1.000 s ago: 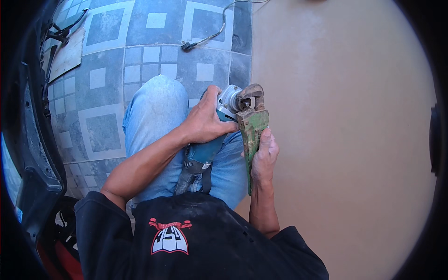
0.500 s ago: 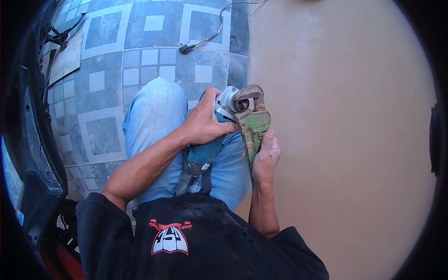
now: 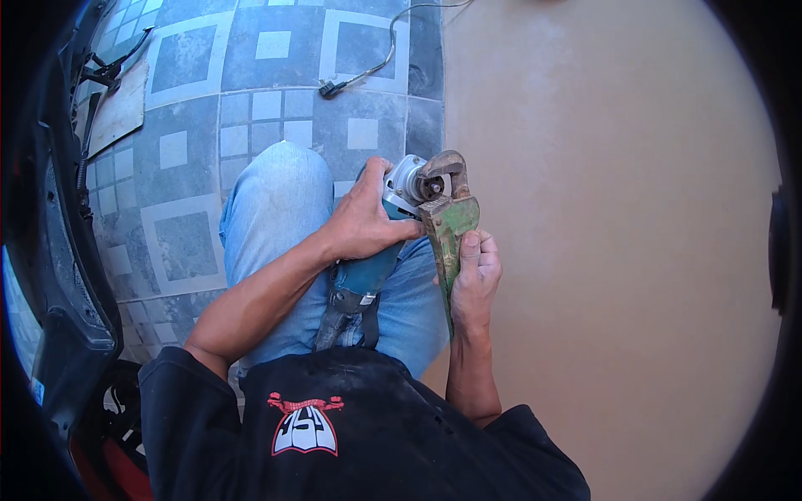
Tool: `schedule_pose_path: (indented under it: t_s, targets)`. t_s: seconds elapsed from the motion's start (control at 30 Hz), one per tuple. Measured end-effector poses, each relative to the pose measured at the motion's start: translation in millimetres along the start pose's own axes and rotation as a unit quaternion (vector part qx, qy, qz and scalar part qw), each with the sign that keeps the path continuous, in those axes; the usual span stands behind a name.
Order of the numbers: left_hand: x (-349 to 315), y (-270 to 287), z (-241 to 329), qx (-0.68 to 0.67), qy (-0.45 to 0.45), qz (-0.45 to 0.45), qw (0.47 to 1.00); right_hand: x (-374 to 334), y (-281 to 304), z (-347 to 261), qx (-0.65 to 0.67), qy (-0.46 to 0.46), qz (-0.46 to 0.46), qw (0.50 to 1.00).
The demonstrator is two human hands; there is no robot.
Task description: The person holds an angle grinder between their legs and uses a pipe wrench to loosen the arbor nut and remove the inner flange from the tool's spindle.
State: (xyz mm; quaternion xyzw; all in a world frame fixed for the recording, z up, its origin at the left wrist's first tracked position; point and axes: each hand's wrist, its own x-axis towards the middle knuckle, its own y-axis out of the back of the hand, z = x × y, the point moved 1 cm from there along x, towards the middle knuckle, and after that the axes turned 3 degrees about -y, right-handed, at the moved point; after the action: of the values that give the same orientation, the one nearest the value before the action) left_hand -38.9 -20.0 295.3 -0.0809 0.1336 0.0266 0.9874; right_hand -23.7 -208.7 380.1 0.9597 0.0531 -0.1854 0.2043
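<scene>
My left hand (image 3: 368, 219) is wrapped round the head end of a teal angle grinder (image 3: 365, 274) with a silver gear housing; its body lies over my lap. A worn green pipe wrench (image 3: 451, 219) is in my right hand (image 3: 474, 280), thumb lying along the handle. The wrench's rusty hook jaw (image 3: 455, 164) reaches over the grinder's bare spindle (image 3: 434, 187), and its jaws stand around that spindle. Whether they bite on it I cannot tell. No disc shows on the grinder. Part of the wrench handle is hidden behind my right fingers.
A cable with a black plug (image 3: 332, 88) lies on the patterned grey tiles (image 3: 180, 196) ahead. Along the left stands a dark motorbike (image 3: 71, 275), with a flat board (image 3: 119, 113) beside it. A plain tan surface (image 3: 618, 250) spans the right.
My right hand has shifted slightly up and left along the wrench, its fingers more curled. The wrench has turned a little. The left hand and grinder stay almost still.
</scene>
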Motion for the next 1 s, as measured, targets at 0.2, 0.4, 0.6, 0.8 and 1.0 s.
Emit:
schedule_pose_path:
  t_s: [0.2, 0.4, 0.6, 0.8, 1.0]
  targets:
    - [-1, 0, 2, -0.025, 0.017, 0.002, 1.000, 1, 2, 8, -0.028, 0.028, 0.028, 0.999]
    - [0, -1, -1, -0.058, 0.022, -0.009, 0.998, -1, 0, 5, 0.005, 0.031, 0.024, 0.999]
    - [3, -4, -9, -0.057, -0.025, -0.008, 0.998, 7, 19, 20, -0.089, 0.064, 0.028, 0.994]
    - [3, -4, -3, -0.050, -0.041, -0.001, 0.998, 9, 18, 16, -0.031, 0.035, 0.000, 0.999]
    - [3, -3, -1, -0.083, -0.010, -0.015, 0.996, 2, 6, 0, 0.025, -0.004, -0.017, 1.000]
